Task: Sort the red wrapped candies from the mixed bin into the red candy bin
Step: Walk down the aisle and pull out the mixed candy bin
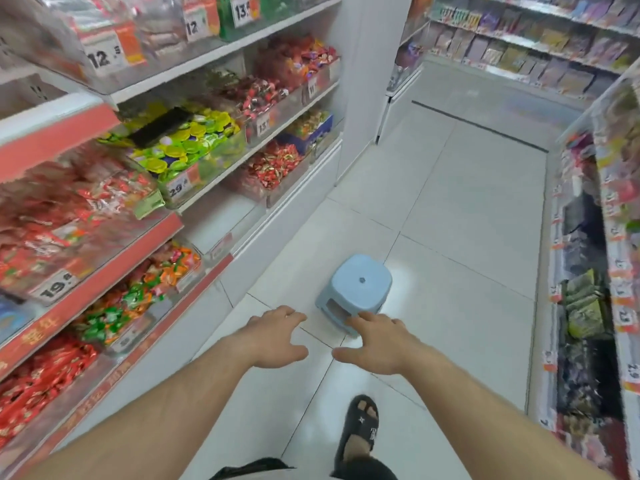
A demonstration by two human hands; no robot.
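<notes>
I stand in a shop aisle with both arms stretched out over the tiled floor. My left hand (277, 336) and my right hand (374, 342) hover palm down with spread fingers and hold nothing. On the left shelving sits a bin of mixed orange, green and red wrapped candies (138, 292). Below it lies a bin of red wrapped candies (38, 379), and another red candy bin (273, 168) stands further along the lower shelf. Both hands are well to the right of these bins.
A light blue plastic stool (356, 289) stands on the floor just beyond my hands. My foot in a black sandal (360, 427) is below. Shelves of packaged goods (588, 306) line the right side. A white pillar (367, 81) ends the left shelving.
</notes>
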